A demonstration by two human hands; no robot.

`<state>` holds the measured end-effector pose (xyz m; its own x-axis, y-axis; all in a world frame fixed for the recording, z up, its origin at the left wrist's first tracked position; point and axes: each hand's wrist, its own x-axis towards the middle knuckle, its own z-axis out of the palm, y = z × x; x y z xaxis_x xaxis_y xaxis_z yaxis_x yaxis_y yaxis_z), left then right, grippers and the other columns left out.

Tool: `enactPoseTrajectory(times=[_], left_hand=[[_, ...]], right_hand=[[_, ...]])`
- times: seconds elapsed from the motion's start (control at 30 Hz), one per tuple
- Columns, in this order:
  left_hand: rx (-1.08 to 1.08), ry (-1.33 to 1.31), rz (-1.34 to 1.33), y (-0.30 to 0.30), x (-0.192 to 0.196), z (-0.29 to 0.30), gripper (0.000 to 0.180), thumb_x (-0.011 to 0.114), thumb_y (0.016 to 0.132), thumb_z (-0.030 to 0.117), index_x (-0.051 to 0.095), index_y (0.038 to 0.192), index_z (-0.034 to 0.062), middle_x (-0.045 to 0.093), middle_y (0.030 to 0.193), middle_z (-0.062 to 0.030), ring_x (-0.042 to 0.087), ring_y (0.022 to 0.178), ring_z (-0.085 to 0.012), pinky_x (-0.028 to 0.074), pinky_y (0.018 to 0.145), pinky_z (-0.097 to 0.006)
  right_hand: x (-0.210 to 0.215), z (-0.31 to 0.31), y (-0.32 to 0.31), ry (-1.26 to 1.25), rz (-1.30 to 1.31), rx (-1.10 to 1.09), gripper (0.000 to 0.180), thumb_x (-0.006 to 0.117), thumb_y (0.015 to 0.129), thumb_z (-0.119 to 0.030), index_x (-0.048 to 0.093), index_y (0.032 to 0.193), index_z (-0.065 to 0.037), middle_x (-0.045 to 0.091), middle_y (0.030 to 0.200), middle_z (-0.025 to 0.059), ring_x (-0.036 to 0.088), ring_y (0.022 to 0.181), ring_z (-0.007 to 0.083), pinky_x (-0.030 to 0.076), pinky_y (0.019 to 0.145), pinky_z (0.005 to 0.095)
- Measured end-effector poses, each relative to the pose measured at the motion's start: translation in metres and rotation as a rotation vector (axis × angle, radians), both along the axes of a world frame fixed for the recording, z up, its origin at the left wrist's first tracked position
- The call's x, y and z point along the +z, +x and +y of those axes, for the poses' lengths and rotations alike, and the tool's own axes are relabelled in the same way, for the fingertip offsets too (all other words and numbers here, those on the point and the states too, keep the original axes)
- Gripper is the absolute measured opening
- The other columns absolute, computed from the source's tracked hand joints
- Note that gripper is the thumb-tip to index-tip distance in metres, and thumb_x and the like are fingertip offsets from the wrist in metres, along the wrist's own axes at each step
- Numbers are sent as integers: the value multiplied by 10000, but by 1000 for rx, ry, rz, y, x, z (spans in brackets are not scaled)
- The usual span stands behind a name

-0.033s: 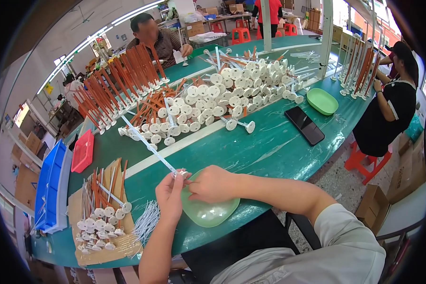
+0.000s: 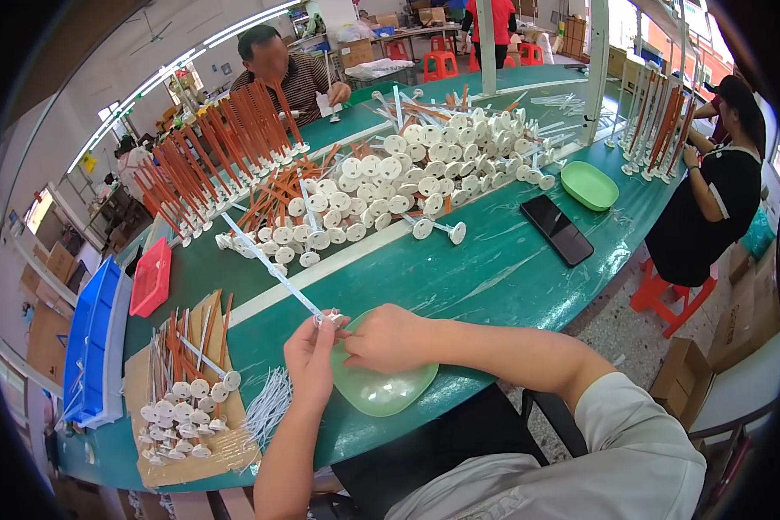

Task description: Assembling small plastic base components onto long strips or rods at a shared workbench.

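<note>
Head view: both hands meet over a pale green dish (image 2: 381, 390) at the near edge of the green table (image 2: 494, 277). Left hand (image 2: 310, 360) pinches the lower end of a long white rod (image 2: 264, 260), fingertips closed on it just by a small fitting; the rod slants up and away to the left, its far end toward the heap of parts. Right hand (image 2: 388, 338) is curled with its fingertips at the same fitting; whether it grips the piece or only steadies it, cannot tell.

Judgement: best keep the rod braced low over the dish so small bits drop into it, and hold close to the joint, as the long free end will lever about.

Table: cardboard sheet (image 2: 182, 433) at left carrying orange-and-white sticks with round white caps; loose white ties (image 2: 269, 403) beside it; red tray (image 2: 152, 277), blue bin (image 2: 91, 347) further left; dark phone (image 2: 556, 229), second green dish (image 2: 589, 185), big pile of white-capped pieces (image 2: 407, 186) mid-table.

Room: workshop, other people seated across and at right, cartons and red stools about
</note>
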<state>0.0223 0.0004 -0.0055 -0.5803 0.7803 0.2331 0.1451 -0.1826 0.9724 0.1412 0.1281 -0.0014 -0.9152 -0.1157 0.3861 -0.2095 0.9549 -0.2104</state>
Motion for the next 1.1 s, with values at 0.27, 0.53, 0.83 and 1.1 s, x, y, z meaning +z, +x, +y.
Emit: enactPoseTrajectory(times=[0.27, 0.53, 0.83, 1.1], left_hand=[[-2, 25, -16, -1, 0, 0, 311, 518, 988, 221, 623, 1085, -55, 682, 982, -130, 661, 888, -186, 521, 791, -301], [8, 36, -14, -2, -3, 0, 309, 522, 987, 209, 610, 1098, -65, 678, 992, -139, 668, 897, -196, 528, 798, -309], [8, 38, -5, -2, 0, 0, 294, 520, 987, 200, 618, 1091, -57, 677, 980, -126, 645, 885, -161, 507, 793, -271], [1, 12, -10, -4, -4, 2, 258, 543, 969, 140, 599, 1097, -78, 682, 998, -142, 641, 929, -165, 496, 859, -282]], right_hand=[[-5, 2, -5, -59, 274, 23, 225, 648, 832, -279, 587, 786, -67, 635, 702, 92, 638, 652, 302, 520, 593, 423], [-8, 4, -5, -135, 395, -23, 132, 665, 747, -113, 675, 874, -77, 621, 719, 41, 616, 644, 232, 514, 569, 368], [-10, 3, -4, -58, 309, 52, 232, 586, 761, -87, 624, 988, -62, 639, 881, 77, 634, 829, 260, 539, 705, 385], [-12, 4, -4, -38, 279, 1, 199, 635, 746, -137, 617, 926, -53, 648, 810, 92, 647, 719, 270, 539, 605, 392]])
